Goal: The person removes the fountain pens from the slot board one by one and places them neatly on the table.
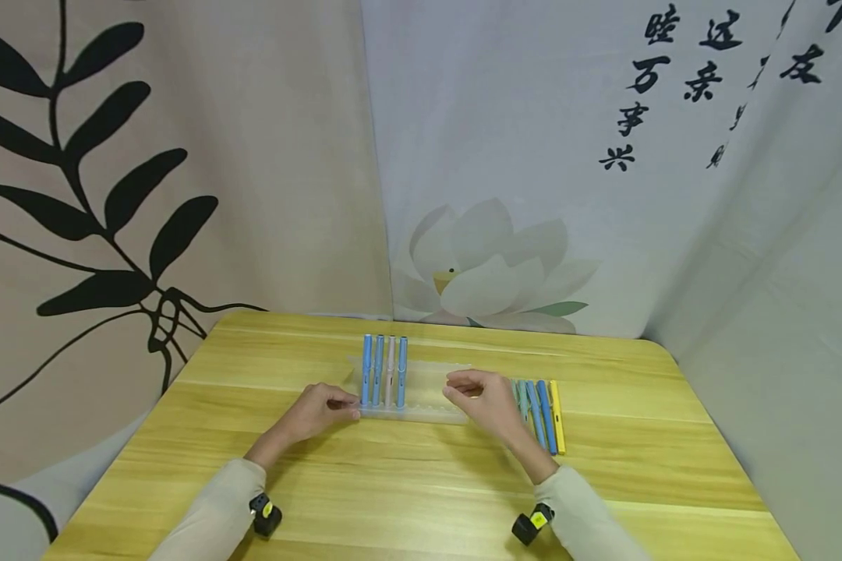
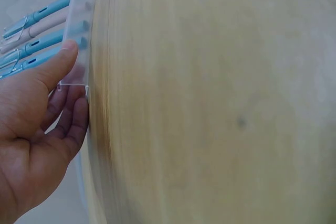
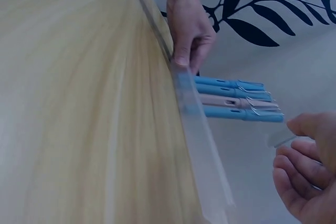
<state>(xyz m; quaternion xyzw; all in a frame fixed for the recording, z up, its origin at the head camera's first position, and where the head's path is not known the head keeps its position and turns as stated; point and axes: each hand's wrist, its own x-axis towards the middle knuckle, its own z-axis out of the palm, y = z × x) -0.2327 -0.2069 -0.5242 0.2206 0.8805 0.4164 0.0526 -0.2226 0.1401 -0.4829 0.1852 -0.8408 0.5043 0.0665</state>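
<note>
A clear plastic pen rack (image 1: 421,415) stands on the table, with several capped pens upright at its left end: light blue pens (image 1: 378,370) and a pale pink pen (image 1: 390,372). My left hand (image 1: 321,411) grips the rack's left end, thumb on its front and curled fingers beneath the corner in the left wrist view. My right hand (image 1: 487,399) is over the rack's right part. Its thumb and curled fingers pinch a pale greenish piece (image 3: 281,139) in the right wrist view; most of it is hidden, and I cannot tell its kind.
Right of the rack, partly behind my right hand, several pens lie side by side: green pens (image 1: 522,399), blue pens (image 1: 546,417) and a yellow pen (image 1: 557,417). The wooden table (image 1: 407,491) ends at printed curtains (image 1: 288,156) at the back.
</note>
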